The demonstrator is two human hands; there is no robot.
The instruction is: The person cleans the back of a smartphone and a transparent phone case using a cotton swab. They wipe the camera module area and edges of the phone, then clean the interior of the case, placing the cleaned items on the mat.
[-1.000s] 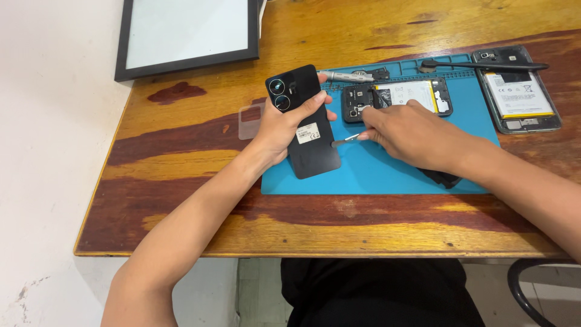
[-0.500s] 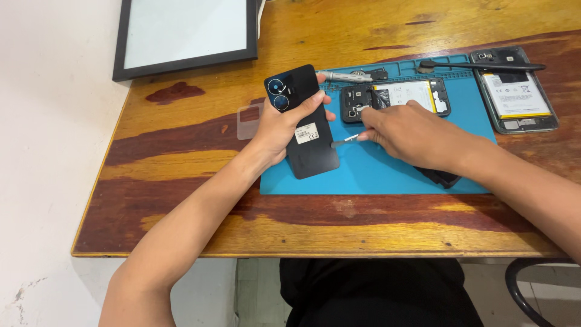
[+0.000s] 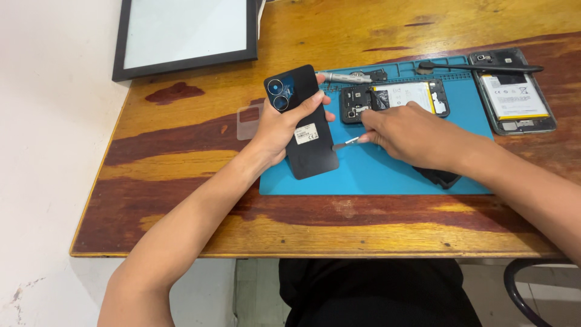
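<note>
- The left hand (image 3: 275,130) grips a black phone back cover (image 3: 305,124), camera rings uppermost, its long axis running away from the person and tilted slightly left, over the blue mat (image 3: 387,175) on the worktop (image 3: 181,181).
- The right hand (image 3: 408,130) pinches a thin metal tool (image 3: 346,144) — tip pointing left, just beside the cover's right edge.
- An opened phone (image 3: 393,100) lies just behind the right hand.

Two bare forearms, no sleeves, left hand (image 3: 279,130), right hand (image 3: 404,133); black clothing at the lap
</note>
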